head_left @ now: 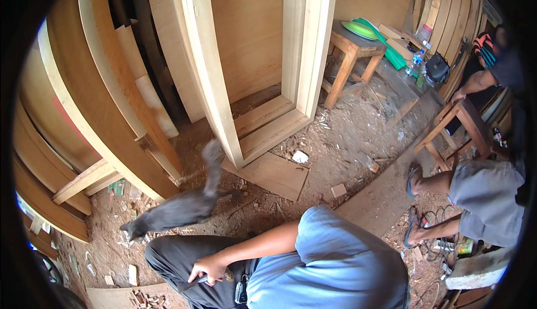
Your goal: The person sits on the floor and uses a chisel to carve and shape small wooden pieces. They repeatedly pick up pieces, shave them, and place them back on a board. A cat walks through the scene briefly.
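My right hand [208, 269] rests over my dark trousers [179, 256] in the lower middle. Its fingers are closed on a small dark, slim object [199, 280] that I cannot make out further. A black fob-like thing with a pale rim [241, 291] hangs beside my blue shirt [330, 272]. My left hand does not show. Just beyond my knee stands a dark grey cat [176, 211], head low to the floor and tail up. A tall pale wooden frame [204, 57] stands upright ahead, its lower corner near a flat plywood piece [274, 176].
Curved wooden boards [84, 85] lean at the left. A wooden stool [349, 46] bears a green plate [359, 30]. At the right, a person in grey shorts [484, 189] has a hand [460, 94] on another wooden stool [475, 124]. Cables [433, 242] and scraps litter the floor.
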`<state>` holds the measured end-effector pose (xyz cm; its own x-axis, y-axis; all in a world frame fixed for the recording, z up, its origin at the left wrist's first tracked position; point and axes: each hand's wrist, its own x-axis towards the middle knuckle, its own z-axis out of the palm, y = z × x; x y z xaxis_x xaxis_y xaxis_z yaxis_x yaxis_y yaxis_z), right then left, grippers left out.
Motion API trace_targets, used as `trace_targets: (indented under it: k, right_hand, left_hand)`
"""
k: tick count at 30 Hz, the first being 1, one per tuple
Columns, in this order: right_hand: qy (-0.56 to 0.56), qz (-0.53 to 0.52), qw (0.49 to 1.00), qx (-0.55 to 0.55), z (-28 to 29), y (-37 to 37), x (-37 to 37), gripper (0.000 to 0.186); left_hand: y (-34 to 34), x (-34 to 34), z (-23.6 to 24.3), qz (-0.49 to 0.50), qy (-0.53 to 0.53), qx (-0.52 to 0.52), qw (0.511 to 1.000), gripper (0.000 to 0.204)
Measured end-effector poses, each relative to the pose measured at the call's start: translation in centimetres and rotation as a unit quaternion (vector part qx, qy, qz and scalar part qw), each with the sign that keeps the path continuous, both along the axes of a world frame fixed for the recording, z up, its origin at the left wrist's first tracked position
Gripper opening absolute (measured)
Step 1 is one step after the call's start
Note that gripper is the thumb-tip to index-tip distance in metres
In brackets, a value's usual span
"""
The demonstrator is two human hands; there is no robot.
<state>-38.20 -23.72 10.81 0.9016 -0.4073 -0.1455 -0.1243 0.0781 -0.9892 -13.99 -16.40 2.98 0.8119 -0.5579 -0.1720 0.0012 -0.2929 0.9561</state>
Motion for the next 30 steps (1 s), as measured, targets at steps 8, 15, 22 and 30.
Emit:
trace_targets:
  k: [8,15,22,30]
  right_hand:
    - [-0.01,0.0,1.0,-0.003,-1.1,0.1,0.4,0.082]
    - [-0.02,0.023,0.999,0.015,-1.4,0.0,0.7,0.082]
    - [-0.02,0.024,0.999,0.007,-1.7,-0.1,0.8,0.085]
    - [-0.024,0.017,0.999,0.015,-1.5,0.1,0.6,0.082]
  left_hand:
    - [0.6,0.0,0.0,0.015,0.005,-0.008,1.0,0.037]
    - [1.4,0.2,0.1,0.029,0.007,-0.017,0.999,0.035]
    - [3.8,2.0,0.5,0.054,-0.002,-0.015,0.998,0.034]
    - [8.4,5.7,1.1,0.116,-0.017,-0.019,0.993,0.033]
